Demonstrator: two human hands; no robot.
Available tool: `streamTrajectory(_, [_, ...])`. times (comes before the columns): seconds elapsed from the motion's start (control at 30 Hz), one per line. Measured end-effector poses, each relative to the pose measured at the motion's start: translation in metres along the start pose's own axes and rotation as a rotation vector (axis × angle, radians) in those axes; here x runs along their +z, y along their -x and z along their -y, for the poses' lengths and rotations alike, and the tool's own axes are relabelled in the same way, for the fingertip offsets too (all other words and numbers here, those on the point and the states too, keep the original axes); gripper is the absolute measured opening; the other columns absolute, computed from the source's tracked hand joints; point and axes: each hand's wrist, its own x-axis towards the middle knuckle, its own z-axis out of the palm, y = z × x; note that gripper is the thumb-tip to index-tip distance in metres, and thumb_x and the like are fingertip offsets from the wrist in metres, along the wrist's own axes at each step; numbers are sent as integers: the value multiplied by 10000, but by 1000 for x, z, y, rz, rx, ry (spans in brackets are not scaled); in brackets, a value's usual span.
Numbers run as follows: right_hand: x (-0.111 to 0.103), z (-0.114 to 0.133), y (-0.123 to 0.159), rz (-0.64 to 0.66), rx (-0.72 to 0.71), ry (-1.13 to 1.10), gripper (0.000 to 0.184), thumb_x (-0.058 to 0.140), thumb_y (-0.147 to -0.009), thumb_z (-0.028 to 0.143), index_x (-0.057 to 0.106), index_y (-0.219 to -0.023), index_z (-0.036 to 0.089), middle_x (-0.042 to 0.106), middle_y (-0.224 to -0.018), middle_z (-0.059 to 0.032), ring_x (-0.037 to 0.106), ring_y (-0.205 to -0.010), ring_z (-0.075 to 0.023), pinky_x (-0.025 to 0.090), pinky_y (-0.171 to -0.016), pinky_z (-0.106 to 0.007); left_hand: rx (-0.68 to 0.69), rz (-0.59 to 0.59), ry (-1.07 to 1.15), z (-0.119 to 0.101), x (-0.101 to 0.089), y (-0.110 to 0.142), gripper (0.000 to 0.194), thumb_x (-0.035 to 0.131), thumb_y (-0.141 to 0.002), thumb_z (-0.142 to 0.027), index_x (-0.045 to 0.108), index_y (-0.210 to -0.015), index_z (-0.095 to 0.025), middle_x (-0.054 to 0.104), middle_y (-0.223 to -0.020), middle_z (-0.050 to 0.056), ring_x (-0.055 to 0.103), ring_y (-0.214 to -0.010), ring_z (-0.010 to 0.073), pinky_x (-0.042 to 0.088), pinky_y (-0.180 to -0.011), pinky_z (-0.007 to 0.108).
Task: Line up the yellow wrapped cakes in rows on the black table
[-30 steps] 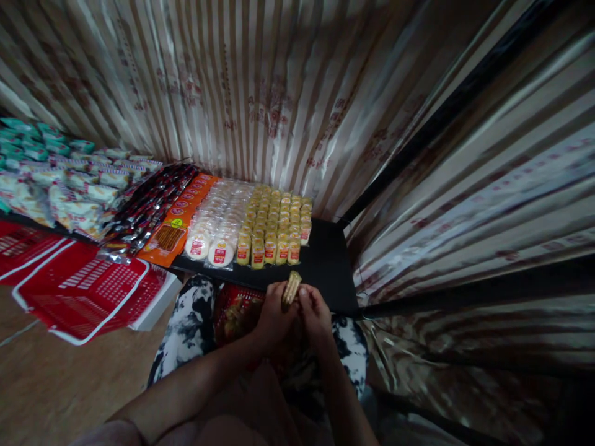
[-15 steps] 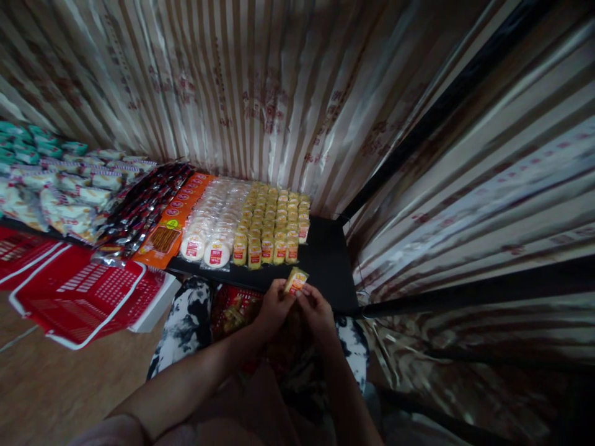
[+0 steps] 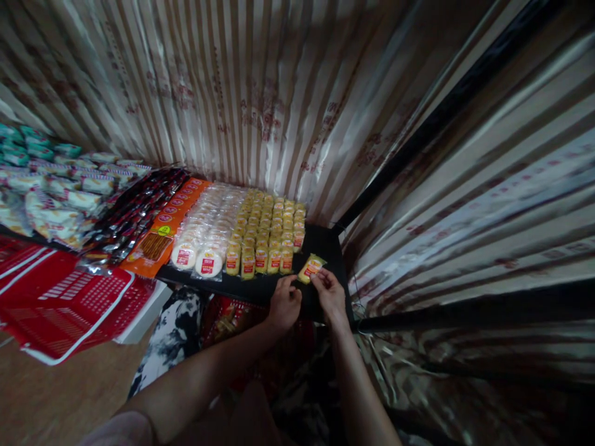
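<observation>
My right hand (image 3: 331,292) pinches a small yellow snack packet (image 3: 310,268) with a red label, holding it low over the black shelf (image 3: 325,244) just right of the rows of matching yellow packets (image 3: 267,232). My left hand (image 3: 284,303) sits beside it with fingers curled, thumb close to the packet's lower edge; whether it grips the packet is unclear. A red basket (image 3: 230,316) with more packets rests on my lap under the forearms.
Left of the yellow rows lie round white packets (image 3: 204,238), orange packs (image 3: 160,232), dark wrappers (image 3: 130,214) and pale bags (image 3: 51,192). Red baskets (image 3: 69,303) stand at the left on the wooden floor. Striped shiny curtains (image 3: 279,93) close in behind and to the right.
Both hands moved forward and right from above my lap to the shelf. The packet turned from edge-on to label-up and came down beside the yellow rows.
</observation>
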Motion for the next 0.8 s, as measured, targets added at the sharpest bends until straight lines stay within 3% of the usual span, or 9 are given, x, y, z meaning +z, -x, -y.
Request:
streamTrajectory(0.17, [12, -1, -36, 16, -56, 61, 443, 675, -582, 444, 610, -922, 168, 657, -821, -44, 614, -757, -169, 502, -764, -334, 53, -6, -51, -2, 6, -12, 386, 446, -782, -102, 532, -1154, -157, 519, -1259, 88, 487, -1170, 188, 376, -1042, 332])
streamTrajectory(0.33, [23, -2, -58, 61, -77, 133, 443, 638, -604, 445, 610, -949, 169, 652, -850, -53, 609, -763, -176, 493, -782, -343, 61, -18, -55, 0, 9, -23, 406, 450, -766, -84, 538, -1149, -182, 519, -1279, 73, 454, -1217, 189, 348, -1073, 353])
streamTrajectory(0.53, [33, -3, -65, 102, -116, 284, 426, 585, -660, 454, 626, -972, 167, 661, -882, -64, 615, -795, -198, 478, -818, -365, 33, -17, -82, 3, 9, -29, 419, 436, -772, -83, 537, -1178, -110, 508, -1304, 124, 458, -1225, 213, 327, -1092, 365])
streamTrajectory(0.8, [44, -10, -60, 130, -145, 285, 454, 566, -681, 465, 572, -1021, 165, 653, -939, -77, 623, -804, -188, 492, -796, -338, 107, -75, -118, 13, 11, -32, 415, 449, -754, -58, 560, -1146, -141, 538, -1288, 94, 447, -1248, 194, 314, -1105, 354])
